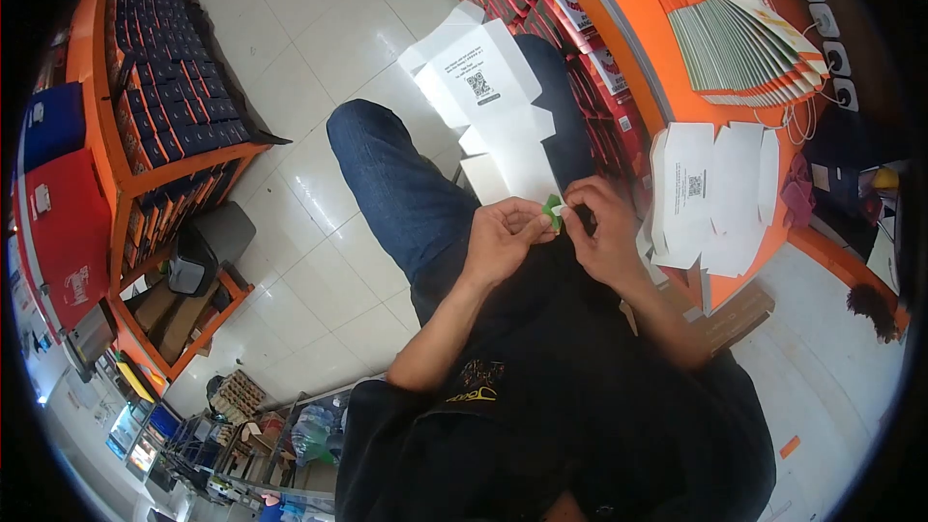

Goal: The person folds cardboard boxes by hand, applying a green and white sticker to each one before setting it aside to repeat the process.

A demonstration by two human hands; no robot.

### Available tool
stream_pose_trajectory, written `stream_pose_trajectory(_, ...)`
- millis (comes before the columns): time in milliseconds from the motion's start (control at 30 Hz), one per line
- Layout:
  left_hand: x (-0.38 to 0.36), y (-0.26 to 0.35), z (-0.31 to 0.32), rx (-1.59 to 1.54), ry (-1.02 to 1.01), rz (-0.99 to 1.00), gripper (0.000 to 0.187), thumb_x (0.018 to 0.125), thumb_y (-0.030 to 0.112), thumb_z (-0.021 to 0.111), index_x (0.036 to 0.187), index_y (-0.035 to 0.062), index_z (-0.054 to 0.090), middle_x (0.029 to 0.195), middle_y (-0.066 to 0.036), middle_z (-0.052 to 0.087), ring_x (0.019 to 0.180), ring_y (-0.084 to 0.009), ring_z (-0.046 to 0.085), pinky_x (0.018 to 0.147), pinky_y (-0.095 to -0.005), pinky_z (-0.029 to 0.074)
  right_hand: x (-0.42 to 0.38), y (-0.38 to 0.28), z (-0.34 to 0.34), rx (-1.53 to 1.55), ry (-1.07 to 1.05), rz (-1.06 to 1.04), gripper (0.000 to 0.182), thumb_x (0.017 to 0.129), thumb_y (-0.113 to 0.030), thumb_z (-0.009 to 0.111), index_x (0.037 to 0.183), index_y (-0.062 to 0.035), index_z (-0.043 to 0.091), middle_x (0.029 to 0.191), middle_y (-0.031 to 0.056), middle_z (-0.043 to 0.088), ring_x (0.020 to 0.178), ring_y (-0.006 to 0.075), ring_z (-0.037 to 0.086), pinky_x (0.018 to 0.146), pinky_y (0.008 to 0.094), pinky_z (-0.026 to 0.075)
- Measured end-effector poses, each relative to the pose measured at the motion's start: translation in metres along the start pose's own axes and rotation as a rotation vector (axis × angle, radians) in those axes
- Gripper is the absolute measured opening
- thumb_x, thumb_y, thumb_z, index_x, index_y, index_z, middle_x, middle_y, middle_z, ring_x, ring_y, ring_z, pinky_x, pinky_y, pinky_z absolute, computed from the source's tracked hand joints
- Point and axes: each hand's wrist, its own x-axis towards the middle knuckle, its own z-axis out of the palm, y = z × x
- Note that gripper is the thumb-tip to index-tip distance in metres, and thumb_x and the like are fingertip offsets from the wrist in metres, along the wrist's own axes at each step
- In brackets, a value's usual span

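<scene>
Here, in the head view, both hands met over the lap of a seated person in jeans. The left hand (498, 237) and the right hand (604, 232) had their fingers pressed together on a small green piece (552, 212), which sat between the two thumbs, just below the lower edge of an unfolded white carton blank (493, 101). The blank lay across the thighs, its long axis running away from the body toward the floor tiles (319, 29), with the printed QR panel at the far end and facing up. The green piece was too small to tell which way it pointed; it looked slightly taller than wide.

By my judgement, the pinch would go best with the fingertips kept close to the piece's edge, so the tiny thing could not twist, and with the blank held steady on the knees so it would not slide off.

To the right, more flat white blanks (710, 198) rested on the orange counter (667, 77), beside a fanned stack of folded cartons (749, 48).
</scene>
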Motion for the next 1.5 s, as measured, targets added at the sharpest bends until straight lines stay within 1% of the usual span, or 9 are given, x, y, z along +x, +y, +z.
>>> stream_pose_trajectory(133, 0.001, 0.006, 0.001, 0.1, 0.009, 0.045, 0.01, 0.093, 0.0, 0.065, 0.101, -0.0067, 0.066, 0.09, -0.012, 0.071, 0.079, -0.0145, 0.07, 0.075, -0.0271, 0.062, 0.004, 0.0, 0.001, 0.028, 0.0, -0.054, 0.007, 0.081, 0.004, 0.063, 0.086, 0.0026, 0.058, 0.091, 0.0156, 0.059, 0.083, 0.034, 0.059, 0.073, 0.0403, 0.046)
stream_pose_trajectory(567, 0.002, 0.009, 0.013, 0.166, 0.103, 0.075, 0.012, 0.091, 0.0, 0.068, 0.099, -0.009, 0.067, 0.088, -0.016, 0.072, 0.077, -0.0164, 0.071, 0.071, -0.0283, 0.062, 0.007, 0.006, 0.002, -0.023, -0.006, -0.105, 0.01, 0.08, 0.007, 0.062, 0.086, 0.0023, 0.056, 0.093, 0.0144, 0.058, 0.089, 0.0333, 0.058, 0.076, 0.0404, 0.046)
stream_pose_trajectory(667, 0.003, 0.006, 0.012, 0.093, 0.097, 0.063, 0.012, 0.092, 0.0, 0.067, 0.1, -0.0096, 0.067, 0.088, -0.016, 0.072, 0.077, -0.0168, 0.071, 0.07, -0.0284, 0.062, 0.009, 0.008, -0.005, -0.014, -0.068, -0.091, 0.007, 0.081, 0.003, 0.064, 0.085, 0.0017, 0.058, 0.095, 0.0131, 0.06, 0.089, 0.031, 0.059, 0.076, 0.0396, 0.046)
stream_pose_trajectory(767, 0.003, 0.008, 0.011, 0.043, 0.105, 0.06, 0.012, 0.092, 0.0, 0.067, 0.1, -0.0092, 0.067, 0.088, -0.016, 0.072, 0.076, -0.0172, 0.071, 0.069, -0.028, 0.062, 0.012, 0.013, -0.013, 0.105, -0.199, 0.128, 0.008, 0.083, -0.003, 0.067, 0.086, 0.0004, 0.061, 0.098, 0.0115, 0.061, 0.088, 0.0261, 0.061, 0.072, 0.0364, 0.046)
stream_pose_trajectory(833, 0.001, 0.012, 0.014, 0.123, 0.074, 0.062, 0.011, 0.092, 0.0, 0.067, 0.099, -0.0088, 0.067, 0.087, -0.015, 0.072, 0.076, -0.0172, 0.071, 0.069, -0.0278, 0.062, 0.01, 0.022, -0.008, 0.043, -0.154, 0.019, 0.01, 0.084, -0.002, 0.068, 0.089, -0.0002, 0.06, 0.1, 0.0038, 0.059, 0.076, 0.0097, 0.053, 0.061, 0.024, 0.041)
stream_pose_trajectory(933, 0.003, 0.005, 0.011, 0.118, 0.081, 0.072, 0.012, 0.092, 0.001, 0.068, 0.097, -0.0091, 0.066, 0.085, -0.015, 0.072, 0.075, -0.0166, 0.071, 0.068, -0.0271, 0.062, 0.01, 0.026, -0.009, 0.002, -0.192, 0.067, 0.011, 0.084, -0.008, 0.07, 0.087, -0.0003, 0.063, 0.101, 0.0081, 0.06, 0.087, 0.0196, 0.06, 0.066, 0.03, 0.045)
stream_pose_trajectory(1067, 0.003, 0.003, 0.011, 0.154, 0.108, 0.057, 0.012, 0.091, 0.002, 0.068, 0.096, -0.0095, 0.066, 0.083, -0.014, 0.071, 0.074, -0.0158, 0.071, 0.067, -0.0265, 0.061, 0.01, 0.024, -0.011, 0.107, -0.229, 0.169, 0.011, 0.084, -0.008, 0.069, 0.088, 0.0005, 0.062, 0.102, 0.0072, 0.058, 0.087, 0.0196, 0.059, 0.069, 0.0301, 0.046)
stream_pose_trajectory(1333, 0.002, 0.004, 0.013, 0.221, 0.111, 0.012, 0.013, 0.091, 0.002, 0.069, 0.096, -0.0099, 0.066, 0.083, -0.014, 0.071, 0.074, -0.0156, 0.071, 0.067, -0.0265, 0.061, 0.006, 0.03, -0.009, 0.011, -0.237, 0.002, 0.013, 0.083, -0.007, 0.07, 0.09, 0.0012, 0.061, 0.105, 0.0095, 0.057, 0.093, 0.0209, 0.059, 0.072, 0.0309, 0.046)
stream_pose_trajectory(1500, 0.005, 0.001, 0.014, 0.151, 0.069, 0.028, 0.012, 0.091, 0.0, 0.067, 0.098, -0.0094, 0.066, 0.085, -0.015, 0.072, 0.076, -0.0161, 0.071, 0.069, -0.0276, 0.062, 0.009, 0.034, -0.01, 0.018, -0.21, 0.043, 0.012, 0.082, -0.002, 0.071, 0.086, 0.0006, 0.06, 0.103, 0.0049, 0.058, 0.08, 0.0111, 0.054, 0.065, 0.0255, 0.043)
